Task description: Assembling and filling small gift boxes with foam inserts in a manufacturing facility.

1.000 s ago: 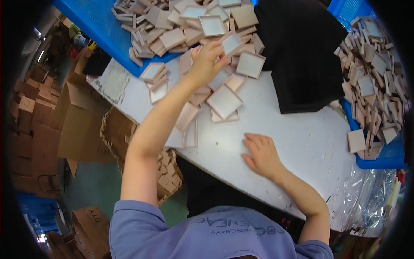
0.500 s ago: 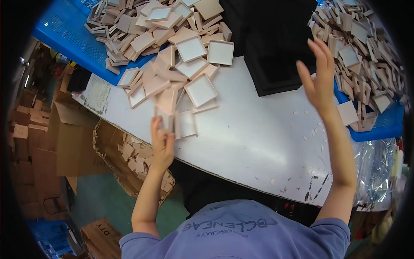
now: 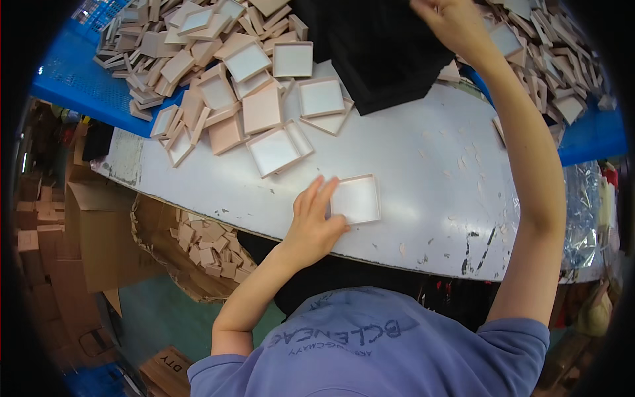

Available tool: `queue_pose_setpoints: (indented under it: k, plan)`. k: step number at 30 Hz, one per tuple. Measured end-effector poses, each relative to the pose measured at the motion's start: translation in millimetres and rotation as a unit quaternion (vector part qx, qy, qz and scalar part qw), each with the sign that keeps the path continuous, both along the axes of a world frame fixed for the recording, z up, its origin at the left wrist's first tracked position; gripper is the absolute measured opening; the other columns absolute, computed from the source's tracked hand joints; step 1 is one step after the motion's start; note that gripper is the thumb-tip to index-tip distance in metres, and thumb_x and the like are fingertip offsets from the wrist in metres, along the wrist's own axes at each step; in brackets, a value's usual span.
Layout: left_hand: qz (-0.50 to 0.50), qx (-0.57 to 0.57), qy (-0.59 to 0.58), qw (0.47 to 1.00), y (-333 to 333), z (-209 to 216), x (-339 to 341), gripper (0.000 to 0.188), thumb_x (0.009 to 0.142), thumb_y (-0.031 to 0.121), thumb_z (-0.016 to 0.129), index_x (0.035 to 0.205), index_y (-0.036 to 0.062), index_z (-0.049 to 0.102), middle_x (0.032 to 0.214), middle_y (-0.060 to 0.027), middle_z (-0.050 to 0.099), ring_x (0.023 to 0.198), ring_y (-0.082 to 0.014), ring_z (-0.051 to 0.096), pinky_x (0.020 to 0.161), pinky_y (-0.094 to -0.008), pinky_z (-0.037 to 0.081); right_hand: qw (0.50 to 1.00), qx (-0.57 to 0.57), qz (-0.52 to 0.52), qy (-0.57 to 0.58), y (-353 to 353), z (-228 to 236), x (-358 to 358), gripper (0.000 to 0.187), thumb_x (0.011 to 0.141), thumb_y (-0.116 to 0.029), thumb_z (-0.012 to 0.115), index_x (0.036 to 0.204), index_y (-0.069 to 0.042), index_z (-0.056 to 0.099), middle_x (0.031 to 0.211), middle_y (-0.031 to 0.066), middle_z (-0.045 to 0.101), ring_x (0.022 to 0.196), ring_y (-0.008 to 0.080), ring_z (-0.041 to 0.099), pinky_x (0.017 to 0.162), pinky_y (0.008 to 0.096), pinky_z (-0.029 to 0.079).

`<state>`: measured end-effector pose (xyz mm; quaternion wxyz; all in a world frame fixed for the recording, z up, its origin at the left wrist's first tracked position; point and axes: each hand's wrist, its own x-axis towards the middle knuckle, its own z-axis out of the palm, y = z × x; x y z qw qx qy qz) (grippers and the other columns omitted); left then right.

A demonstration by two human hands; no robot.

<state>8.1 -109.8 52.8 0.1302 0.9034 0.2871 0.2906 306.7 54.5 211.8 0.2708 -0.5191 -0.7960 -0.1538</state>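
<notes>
A shallow square box half (image 3: 357,200), pale pink outside with a white inside, lies open side up near the table's front edge. My left hand (image 3: 314,223) grips it at its left side, thumb at the near corner and fingers along the far left edge. At the far side, my right hand (image 3: 456,28) reaches over a tall black stack (image 3: 390,73). Its fingers are curled together at the top of the picture, partly cut off, and whatever they pinch is hidden. More such box halves (image 3: 262,108) lie in a loose heap left of the stack.
A blue perforated basket (image 3: 83,99) spills box halves at the far left; another blue basket (image 3: 595,147) full of them stands right. Below the table's left edge, a carton (image 3: 155,248) holds more. Clear plastic film (image 3: 582,225) lies right; small scraps dot the white tabletop (image 3: 423,178).
My left hand has come right, away from the heap, with a box half. My right hand has moved farther away over the black stack, its fingers now curled. The view has shifted too.
</notes>
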Motion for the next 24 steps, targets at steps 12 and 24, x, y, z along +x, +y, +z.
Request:
queue_pose_setpoints:
  k: [12, 24]
  plan:
    - [0.054, -0.169, -0.07, 0.982, 2, -18, 7, 0.079, 0.06, 0.015, 0.081, 0.126, 0.0016, 0.038, 0.13, -0.0208, 0.041, 0.119, -0.0358, 0.041, 0.099, -0.0417, 0.034, 0.96, -0.092, 0.264, -0.015, -175, -153, -64, 0.025, 0.062, -0.01, 0.061, 0.086, -0.005, 0.065, 0.078, 0.0009, 0.053, 0.068, 0.0164, 0.05, 0.059, 0.0291, 0.039]
    - [0.041, -0.149, 0.044, 0.987, 2, -5, 7, 0.072, 0.068, 0.026, 0.076, 0.132, 0.0184, 0.046, 0.126, -0.0198, 0.038, 0.113, -0.0358, 0.041, 0.094, -0.044, 0.034, 0.93, -0.191, 0.286, 0.13, -144, -145, -49, 0.022, 0.075, -0.011, 0.065, 0.097, -0.004, 0.064, 0.1, 0.008, 0.063, 0.094, 0.0256, 0.059, 0.081, 0.0351, 0.047]
